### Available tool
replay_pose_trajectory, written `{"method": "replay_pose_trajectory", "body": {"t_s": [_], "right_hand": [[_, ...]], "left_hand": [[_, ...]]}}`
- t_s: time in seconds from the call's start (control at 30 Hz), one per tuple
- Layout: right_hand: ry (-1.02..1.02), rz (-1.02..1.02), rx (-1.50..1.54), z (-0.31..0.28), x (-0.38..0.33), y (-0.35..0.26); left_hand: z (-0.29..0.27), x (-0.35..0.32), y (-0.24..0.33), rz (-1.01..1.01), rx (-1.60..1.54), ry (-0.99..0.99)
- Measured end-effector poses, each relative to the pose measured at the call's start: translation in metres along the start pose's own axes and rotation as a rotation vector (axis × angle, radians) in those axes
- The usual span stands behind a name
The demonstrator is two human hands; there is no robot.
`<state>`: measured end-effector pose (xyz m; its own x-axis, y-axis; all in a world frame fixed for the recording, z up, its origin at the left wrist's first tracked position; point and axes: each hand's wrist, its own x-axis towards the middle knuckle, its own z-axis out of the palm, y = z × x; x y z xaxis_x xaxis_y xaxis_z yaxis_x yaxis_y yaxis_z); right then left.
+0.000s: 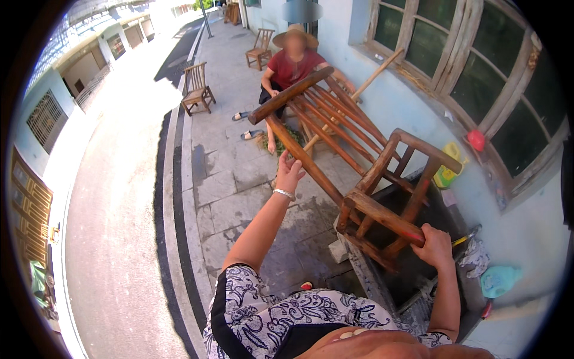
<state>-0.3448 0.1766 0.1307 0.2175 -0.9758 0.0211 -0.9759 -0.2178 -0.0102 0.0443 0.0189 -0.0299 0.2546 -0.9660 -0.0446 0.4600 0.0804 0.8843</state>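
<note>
A brown wooden chair (344,129) with a slatted back is tipped over a dark rectangular wash basin (412,272). Its back points away from me and its legs face me. My right hand (434,246) is wrapped round the near end of a thick leg bar. Beside the long left post of the chair back, my left hand (289,176) is raised with fingers apart; whether its fingertips touch the post I cannot tell. A bracelet circles the left wrist. The chair's lower legs reach into or over the basin.
A person (294,66) in a straw hat sits beyond the chair near greens (281,140). A pole (376,75) leans by the wall. Two small chairs (196,90) (261,48) stand on the pavement. A yellow-green jug (447,167), red ladle-like item (476,140) and teal container (500,281) lie right.
</note>
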Motion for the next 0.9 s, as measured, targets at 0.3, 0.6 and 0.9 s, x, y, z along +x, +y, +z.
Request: {"method": "replay_pose_trajectory", "body": {"t_s": [0.3,0.6,0.9], "right_hand": [[0.026,-0.017,0.011,0.008,0.005,-0.002],[0.027,0.011,0.003,0.011,0.007,-0.003],[0.045,-0.021,0.001,0.006,0.008,-0.004]], "left_hand": [[0.003,0.042,-0.021,-0.23,-0.29,-0.051],[0.01,0.04,-0.051,-0.136,-0.487,-0.166],[0.049,0.004,-0.086,0.021,-0.618,-0.016]]}}
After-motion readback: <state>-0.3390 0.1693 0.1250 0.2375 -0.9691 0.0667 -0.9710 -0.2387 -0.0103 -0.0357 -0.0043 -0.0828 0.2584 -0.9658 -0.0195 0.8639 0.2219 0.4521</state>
